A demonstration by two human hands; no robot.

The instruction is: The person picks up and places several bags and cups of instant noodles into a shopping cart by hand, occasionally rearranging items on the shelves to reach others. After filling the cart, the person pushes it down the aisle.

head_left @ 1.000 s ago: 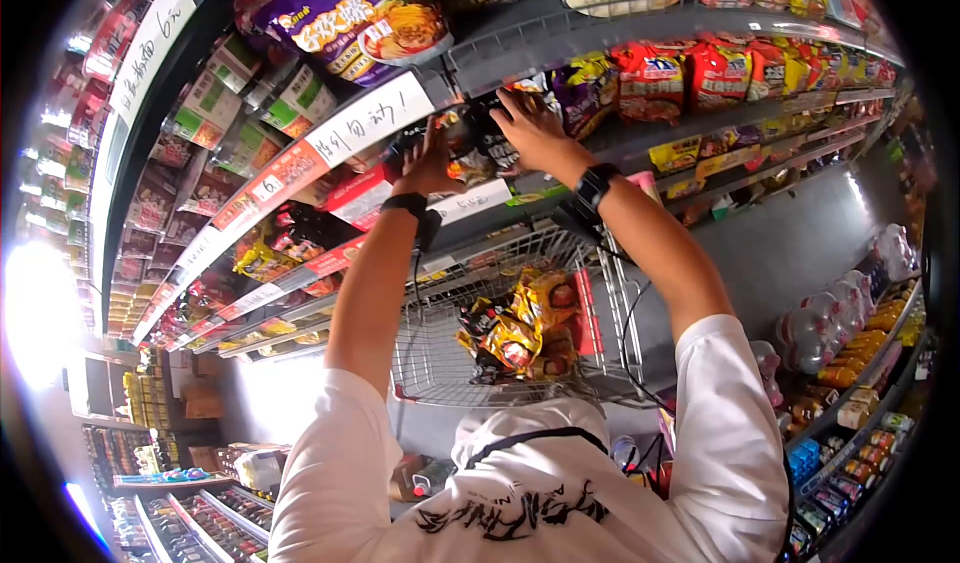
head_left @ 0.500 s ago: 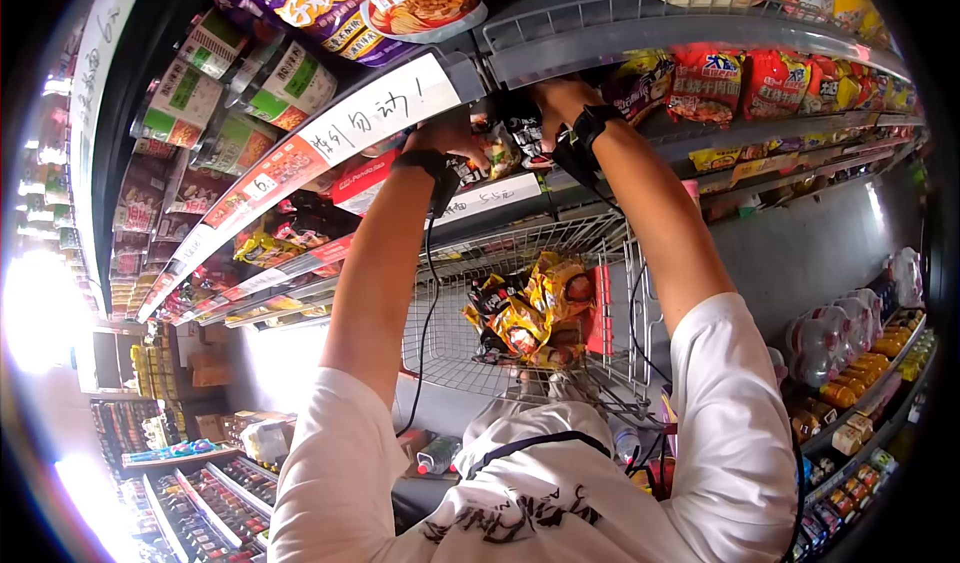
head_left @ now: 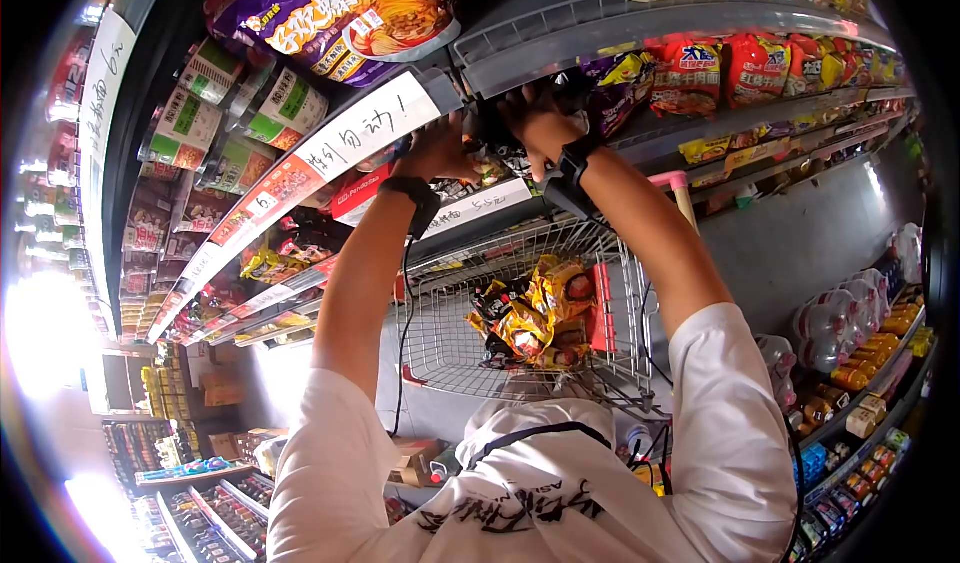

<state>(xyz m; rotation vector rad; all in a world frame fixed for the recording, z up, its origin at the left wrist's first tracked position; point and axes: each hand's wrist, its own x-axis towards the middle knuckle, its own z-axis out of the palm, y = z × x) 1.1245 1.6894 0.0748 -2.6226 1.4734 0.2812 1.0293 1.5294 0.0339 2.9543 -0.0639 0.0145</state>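
Note:
Both my arms reach up into a shelf of bagged instant noodles. My left hand point(head_left: 441, 153) is under the price rail, fingers partly hidden behind its edge and thumb held out toward dark packets point(head_left: 490, 163). On the other side of these packets, my right hand point(head_left: 543, 128) has its fingers stretched out and apart, pointing into the shelf. A purple and yellow noodle packet point(head_left: 618, 91) stands just right of that hand. Left of my left wrist is a red box point(head_left: 358, 195). Below my hands, a wire shopping cart point(head_left: 440, 348) carries yellow and black noodle packets point(head_left: 540, 308).
A long handwritten price strip point(head_left: 365, 123) runs along the shelf edge above my left arm. Large purple noodle bags point(head_left: 340, 18) and cup noodles point(head_left: 185, 128) fill the upper left. Red noodle packets point(head_left: 686, 78) line the right. Bottled drinks point(head_left: 850, 373) stand at lower right.
My right hand has drawn back a little and shifted left, with more of its fingers showing. My left hand has come up slightly. The view has turned a bit.

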